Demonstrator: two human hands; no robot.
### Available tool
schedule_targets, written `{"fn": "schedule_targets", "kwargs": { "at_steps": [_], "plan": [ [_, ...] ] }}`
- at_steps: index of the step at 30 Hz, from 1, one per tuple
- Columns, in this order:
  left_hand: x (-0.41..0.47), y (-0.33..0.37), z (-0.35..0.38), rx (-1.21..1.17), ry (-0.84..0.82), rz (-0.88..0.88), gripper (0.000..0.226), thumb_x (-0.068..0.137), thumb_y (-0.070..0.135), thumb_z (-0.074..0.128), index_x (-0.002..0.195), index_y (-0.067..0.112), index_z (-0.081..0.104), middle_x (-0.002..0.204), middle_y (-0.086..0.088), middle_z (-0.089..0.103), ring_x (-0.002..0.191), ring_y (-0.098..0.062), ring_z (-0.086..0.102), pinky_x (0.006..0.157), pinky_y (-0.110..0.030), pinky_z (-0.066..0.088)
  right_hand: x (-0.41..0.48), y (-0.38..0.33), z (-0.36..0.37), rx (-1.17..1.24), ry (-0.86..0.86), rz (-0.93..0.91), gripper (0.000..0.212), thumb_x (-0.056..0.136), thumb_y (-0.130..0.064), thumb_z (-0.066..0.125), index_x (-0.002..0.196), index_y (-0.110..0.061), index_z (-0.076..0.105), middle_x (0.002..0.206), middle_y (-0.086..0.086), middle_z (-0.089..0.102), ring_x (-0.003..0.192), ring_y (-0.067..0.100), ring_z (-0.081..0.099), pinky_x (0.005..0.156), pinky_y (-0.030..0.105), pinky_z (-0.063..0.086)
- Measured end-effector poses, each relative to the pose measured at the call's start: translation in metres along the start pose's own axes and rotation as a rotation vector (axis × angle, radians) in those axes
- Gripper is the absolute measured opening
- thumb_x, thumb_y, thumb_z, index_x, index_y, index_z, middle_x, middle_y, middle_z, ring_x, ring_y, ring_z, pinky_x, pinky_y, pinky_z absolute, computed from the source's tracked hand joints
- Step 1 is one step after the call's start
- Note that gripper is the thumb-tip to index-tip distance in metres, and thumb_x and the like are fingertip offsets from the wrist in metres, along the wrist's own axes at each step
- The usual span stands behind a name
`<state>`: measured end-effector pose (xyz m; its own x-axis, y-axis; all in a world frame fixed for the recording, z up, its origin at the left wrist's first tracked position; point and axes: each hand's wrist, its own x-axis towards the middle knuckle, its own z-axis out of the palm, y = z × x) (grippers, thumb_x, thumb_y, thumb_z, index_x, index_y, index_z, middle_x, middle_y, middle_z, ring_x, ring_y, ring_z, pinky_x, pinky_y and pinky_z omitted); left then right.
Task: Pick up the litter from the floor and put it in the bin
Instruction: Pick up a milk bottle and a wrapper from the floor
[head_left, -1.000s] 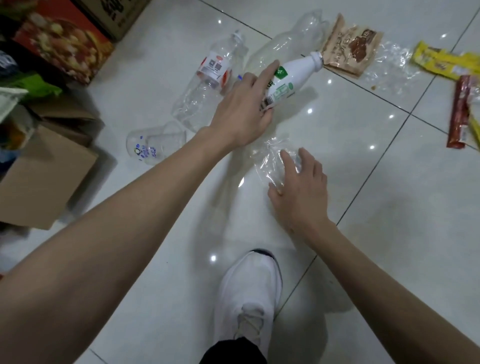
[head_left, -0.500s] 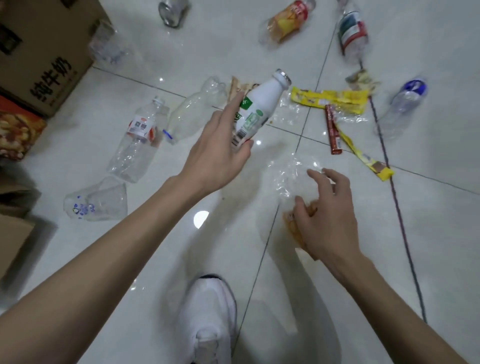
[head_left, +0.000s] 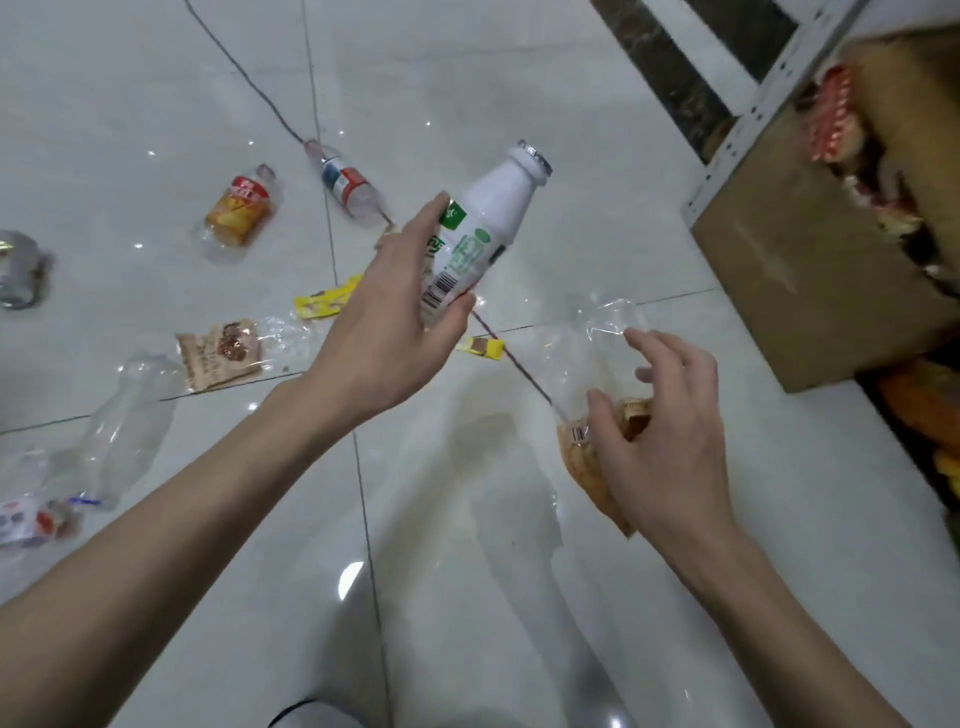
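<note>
Left hand (head_left: 384, 332) wraps white plastic bottle (head_left: 480, 239) by its base, neck up, off the floor. Right hand (head_left: 660, 436) pinches clear crinkled wrapper (head_left: 587, 358), fingers half-curled; both lifted for binning, likely cardboard box (head_left: 810, 291) near right.

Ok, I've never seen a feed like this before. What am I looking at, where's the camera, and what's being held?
The one view comes from a camera worn on a person's head, looking down at a tiled floor. The left hand holds a white bottle; the right hand holds a clear plastic wrapper. On the floor lie an orange-labelled bottle, a crushed clear bottle and a brown snack packet. A cardboard box with litter in it sits at right.
</note>
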<state>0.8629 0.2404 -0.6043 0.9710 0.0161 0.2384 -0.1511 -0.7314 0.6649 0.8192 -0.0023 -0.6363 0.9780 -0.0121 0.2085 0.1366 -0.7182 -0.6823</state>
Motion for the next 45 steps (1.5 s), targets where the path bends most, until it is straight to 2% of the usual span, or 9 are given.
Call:
{"fn": "schedule_targets", "kwargs": {
  "at_steps": [4, 10, 13, 17, 22, 32, 37, 42, 45],
  "plan": [
    [0.033, 0.064, 0.034, -0.041, -0.115, 0.165, 0.073, 0.093, 0.030, 0.062, 0.154, 0.027, 0.023, 0.138, -0.002, 0.051, 0.120, -0.020, 0.054, 0.100, -0.045, 0.046, -0.010, 0.019, -0.070, -0.033, 0.164, 0.092, 0.055, 0.091, -0.022, 0.069, 0.142, -0.021, 0.049, 0.144, -0.001, 0.040, 0.123, 0.019, 0.055, 0.100, 0.039, 0.049],
    [0.052, 0.196, 0.110, -0.094, -0.325, 0.473, 0.073, 0.093, 0.032, 0.064, 0.154, 0.028, 0.023, 0.139, -0.002, 0.051, 0.112, -0.015, 0.051, 0.090, -0.031, 0.040, -0.057, 0.054, -0.176, -0.138, 0.469, 0.244, 0.053, 0.091, -0.023, 0.070, 0.140, -0.019, 0.051, 0.141, 0.001, 0.042, 0.126, 0.017, 0.051, 0.104, 0.037, 0.047],
    [0.031, 0.268, 0.151, -0.167, -0.460, 0.619, 0.075, 0.093, 0.034, 0.063, 0.155, 0.025, 0.022, 0.148, 0.000, 0.045, 0.122, -0.015, 0.050, 0.094, -0.031, 0.043, -0.103, 0.071, -0.228, -0.207, 0.635, 0.334, 0.052, 0.089, -0.021, 0.071, 0.138, -0.017, 0.053, 0.138, 0.002, 0.044, 0.128, 0.012, 0.047, 0.106, 0.035, 0.046],
    [-0.024, 0.346, 0.197, -0.251, -0.622, 0.755, 0.078, 0.092, 0.033, 0.064, 0.157, 0.027, 0.021, 0.150, 0.002, 0.045, 0.128, -0.016, 0.048, 0.096, -0.027, 0.036, -0.179, 0.082, -0.292, -0.296, 0.781, 0.508, 0.054, 0.090, -0.029, 0.071, 0.140, -0.018, 0.052, 0.137, 0.000, 0.042, 0.125, 0.013, 0.049, 0.105, 0.025, 0.042],
    [-0.114, 0.427, 0.246, -0.335, -0.823, 0.854, 0.079, 0.089, 0.035, 0.068, 0.155, 0.032, 0.024, 0.148, 0.004, 0.045, 0.129, -0.015, 0.047, 0.098, -0.027, 0.035, -0.282, 0.087, -0.353, -0.416, 0.951, 0.677, 0.056, 0.091, -0.028, 0.071, 0.142, -0.018, 0.050, 0.138, 0.000, 0.043, 0.123, 0.012, 0.051, 0.104, 0.033, 0.046],
    [-0.285, 0.548, 0.296, -0.481, -1.153, 1.064, 0.077, 0.092, 0.039, 0.063, 0.155, 0.037, 0.019, 0.142, 0.006, 0.045, 0.122, -0.011, 0.049, 0.099, -0.039, 0.045, -0.449, 0.091, -0.431, -0.532, 1.191, 1.040, 0.054, 0.093, -0.033, 0.068, 0.143, -0.024, 0.047, 0.141, -0.003, 0.041, 0.120, 0.015, 0.058, 0.105, 0.027, 0.045],
    [-0.355, 0.590, 0.309, -0.511, -1.320, 1.142, 0.079, 0.090, 0.042, 0.063, 0.155, 0.034, 0.018, 0.144, 0.007, 0.047, 0.124, -0.013, 0.052, 0.103, -0.043, 0.046, -0.504, 0.096, -0.440, -0.582, 1.258, 1.168, 0.057, 0.092, -0.035, 0.067, 0.143, -0.021, 0.047, 0.140, 0.001, 0.043, 0.117, 0.013, 0.057, 0.093, 0.000, 0.033],
    [-0.409, 0.610, 0.312, -0.492, -1.444, 1.157, 0.084, 0.092, 0.049, 0.062, 0.157, 0.030, 0.012, 0.150, 0.003, 0.043, 0.129, -0.014, 0.048, 0.101, -0.033, 0.041, -0.545, 0.098, -0.444, -0.542, 1.252, 1.318, 0.067, 0.091, -0.049, 0.066, 0.148, -0.023, 0.041, 0.148, 0.001, 0.039, 0.129, 0.013, 0.048, 0.102, 0.022, 0.037],
    [-0.422, 0.616, 0.314, -0.466, -1.520, 1.140, 0.088, 0.088, 0.064, 0.056, 0.157, 0.034, 0.009, 0.149, 0.005, 0.044, 0.127, -0.014, 0.052, 0.106, -0.038, 0.043, -0.558, 0.093, -0.449, -0.470, 1.173, 1.389, 0.081, 0.086, -0.066, 0.061, 0.152, -0.025, 0.037, 0.156, 0.002, 0.033, 0.142, 0.016, 0.038, 0.113, 0.029, 0.033]
  ]
}}
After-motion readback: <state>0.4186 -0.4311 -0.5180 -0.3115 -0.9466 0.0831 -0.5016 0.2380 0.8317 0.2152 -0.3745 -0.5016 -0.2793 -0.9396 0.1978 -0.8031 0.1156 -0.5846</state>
